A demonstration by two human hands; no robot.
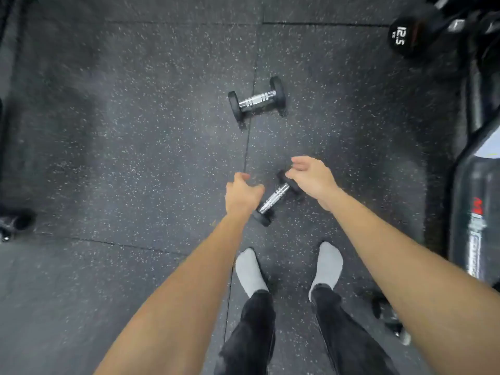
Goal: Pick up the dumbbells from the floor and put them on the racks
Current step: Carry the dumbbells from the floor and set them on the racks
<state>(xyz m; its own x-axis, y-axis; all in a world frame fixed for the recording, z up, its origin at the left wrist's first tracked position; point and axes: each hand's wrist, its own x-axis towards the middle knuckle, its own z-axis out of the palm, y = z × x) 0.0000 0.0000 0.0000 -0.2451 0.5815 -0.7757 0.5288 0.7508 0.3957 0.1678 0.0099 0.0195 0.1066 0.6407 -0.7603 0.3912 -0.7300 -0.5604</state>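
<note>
Two small dumbbells with black heads and chrome handles lie on the speckled rubber floor. The far dumbbell rests alone ahead of me. The near dumbbell lies diagonally just in front of my feet. My left hand hovers over its lower left end, fingers loosely curled and holding nothing. My right hand hangs above its upper right head, fingers apart and empty, hiding part of that head. The rack stands at the right edge, with a 12.5 dumbbell on it.
A dark piece of gym equipment with a red logo stands at the right. Another dumbbell lies by my right leg, partly hidden by my forearm. A black object sits at the left edge. My socked feet stand below the near dumbbell.
</note>
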